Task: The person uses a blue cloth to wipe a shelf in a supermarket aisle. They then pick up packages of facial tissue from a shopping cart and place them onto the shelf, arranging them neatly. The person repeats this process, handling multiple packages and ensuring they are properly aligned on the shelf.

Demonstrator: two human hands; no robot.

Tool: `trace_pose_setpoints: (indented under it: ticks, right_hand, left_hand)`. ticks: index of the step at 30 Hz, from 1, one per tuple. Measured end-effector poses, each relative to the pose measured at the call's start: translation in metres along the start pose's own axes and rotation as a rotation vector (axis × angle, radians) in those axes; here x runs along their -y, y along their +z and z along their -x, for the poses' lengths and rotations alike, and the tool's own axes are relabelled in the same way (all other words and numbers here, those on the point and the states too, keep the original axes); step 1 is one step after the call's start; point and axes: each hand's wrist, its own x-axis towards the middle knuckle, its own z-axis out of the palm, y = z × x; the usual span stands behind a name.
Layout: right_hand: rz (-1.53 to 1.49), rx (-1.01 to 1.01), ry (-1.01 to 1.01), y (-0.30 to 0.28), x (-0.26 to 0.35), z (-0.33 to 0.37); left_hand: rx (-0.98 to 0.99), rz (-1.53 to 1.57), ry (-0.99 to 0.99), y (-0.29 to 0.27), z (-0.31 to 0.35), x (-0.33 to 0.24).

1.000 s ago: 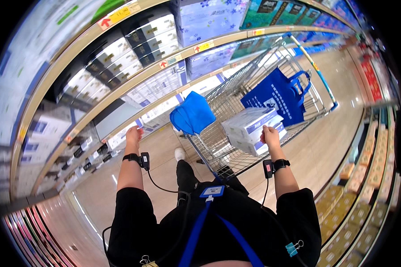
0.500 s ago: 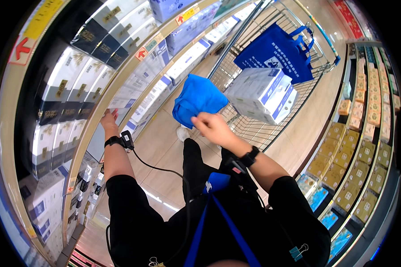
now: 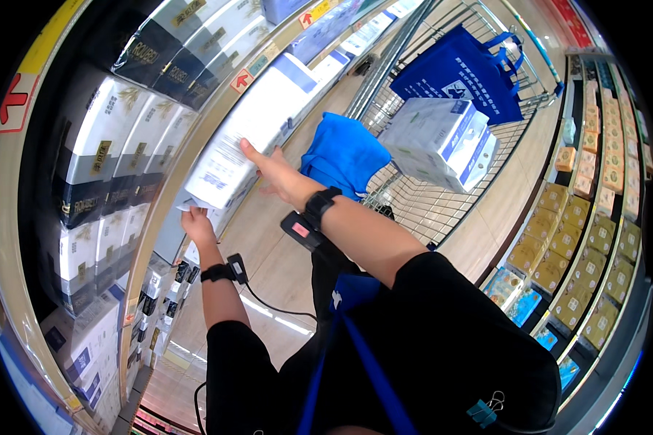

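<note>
A long white-and-purple wrapped pack [image 3: 250, 116] sticks out at an angle from the shelf at my left. My left hand [image 3: 198, 225] pinches the loose wrapping at its near end. Across the pack's aisle-side edge reaches my right hand [image 3: 274, 172], thumb against the pack and fingers spread apart beside it. Just beyond my right hand is a crumpled bright blue cloth bag [image 3: 345, 156], next to the shopping cart [image 3: 442, 232].
Inside the cart are white-and-purple packs [image 3: 439, 141] and a dark blue tote bag [image 3: 461, 72]. Stacked white-and-black packs [image 3: 98, 138] fill the left shelf. Along the right, shelves hold gold boxes [image 3: 573, 254]. A cable [image 3: 276, 308] runs from my left wrist.
The wrapped pack has come out from the shelf. My right hand has moved left from beside the blue cloth bag to the pack. My left hand has shifted slightly right and nearer.
</note>
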Motion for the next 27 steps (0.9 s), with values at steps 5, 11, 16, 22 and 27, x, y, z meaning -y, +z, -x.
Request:
trace_pose_setpoints:
  ticks: [5,11,16,22,27]
  right_hand:
    - [-0.180,-0.278,-0.212,0.023,-0.016,-0.026]
    - [0.009,-0.425,-0.211,0.026,0.004,-0.003]
    - [0.144,-0.600,-0.031,0.027,0.017,0.004]
    - [0.375,-0.559,-0.097,0.022,0.030,0.021]
    - [0.405,-0.240,-0.049,0.026,0.027,0.078]
  left_hand:
    - [0.067,-0.336,0.214,-0.007,0.035,0.012]
    - [0.054,-0.770,0.549,0.016,0.080,-0.047]
    - [0.125,-0.770,0.541,0.019,0.093,-0.064]
    - [0.176,-0.837,0.893,0.004,0.123,-0.081]
    - [0.159,-0.898,0.914,-0.019,0.182,-0.123]
